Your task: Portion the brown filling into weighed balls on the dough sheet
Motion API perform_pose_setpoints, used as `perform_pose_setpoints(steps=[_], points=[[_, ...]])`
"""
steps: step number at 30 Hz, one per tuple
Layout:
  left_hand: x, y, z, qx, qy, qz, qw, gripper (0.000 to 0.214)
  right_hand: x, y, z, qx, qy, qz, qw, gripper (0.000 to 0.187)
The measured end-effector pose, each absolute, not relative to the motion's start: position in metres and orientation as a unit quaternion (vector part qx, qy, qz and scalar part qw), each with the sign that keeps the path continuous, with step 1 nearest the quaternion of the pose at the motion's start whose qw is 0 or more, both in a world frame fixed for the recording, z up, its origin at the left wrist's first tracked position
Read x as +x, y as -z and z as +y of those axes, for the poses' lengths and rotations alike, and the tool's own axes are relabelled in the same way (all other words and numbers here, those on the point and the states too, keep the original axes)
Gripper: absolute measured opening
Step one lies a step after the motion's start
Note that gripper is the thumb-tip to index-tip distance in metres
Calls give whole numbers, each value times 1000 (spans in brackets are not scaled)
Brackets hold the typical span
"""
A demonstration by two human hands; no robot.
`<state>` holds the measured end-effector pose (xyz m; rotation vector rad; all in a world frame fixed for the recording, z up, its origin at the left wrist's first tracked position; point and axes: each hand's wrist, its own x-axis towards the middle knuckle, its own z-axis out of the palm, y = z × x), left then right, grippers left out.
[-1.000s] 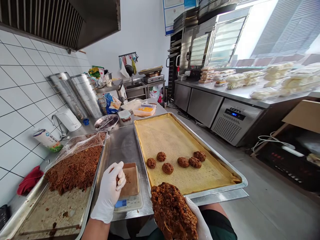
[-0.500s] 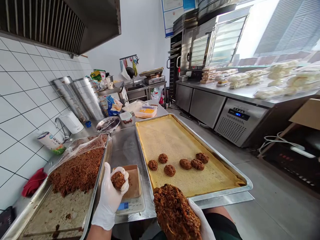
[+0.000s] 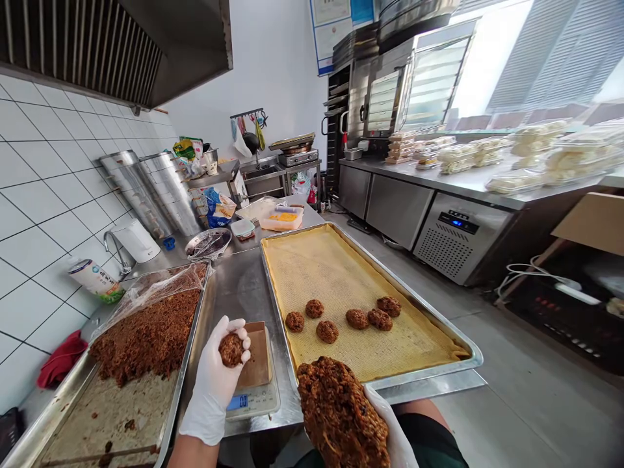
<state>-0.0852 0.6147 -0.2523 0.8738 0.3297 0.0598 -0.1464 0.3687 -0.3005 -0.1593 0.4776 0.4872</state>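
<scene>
My left hand point(image 3: 219, 367), in a white glove, is closed round a small ball of brown, crumbly mixture point(image 3: 231, 350). It hovers over the left side of a kitchen scale point(image 3: 266, 401), whose display reads 0.0 and which has a brown square board point(image 3: 257, 364) on top. In my gloved right hand point(image 3: 390, 422) lies a big lump of the same mixture point(image 3: 341, 413), which hides most of the fingers. Just beyond it, several shaped balls point(image 3: 327, 331) rest on the near half of a metal tray point(image 3: 478, 357) lined with a yellow mesh mat point(image 3: 316, 260).
On the left, a deep tray point(image 3: 178, 383) holds loose brown mixture point(image 3: 146, 331) partly under plastic film. Behind stand a film-covered bowl point(image 3: 208, 243) and a plastic tub point(image 3: 281, 222). A red cloth point(image 3: 62, 359) lies by the tiled wall. Packed clear boxes point(image 3: 458, 158) line the right counter.
My left hand has turned slightly, its thumb and fingers shifting round the small ball. The right hand and its lump stay nearly still. The whole view has shifted a little.
</scene>
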Motion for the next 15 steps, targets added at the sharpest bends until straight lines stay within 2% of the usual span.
perform_pose_setpoints(steps=[7,11,13,15], points=[[-83,251,614,419,-3,149,896,31,-150,283,368,-78,-227,230,943,38],[-86,251,621,442,25,113,889,31,-151,286,369,-126,-200,239,942,32],[-86,253,622,429,-2,101,898,21,-152,292,369,-163,-184,249,937,29],[-86,255,621,414,-18,96,905,30,-152,299,367,-194,-175,249,933,31]])
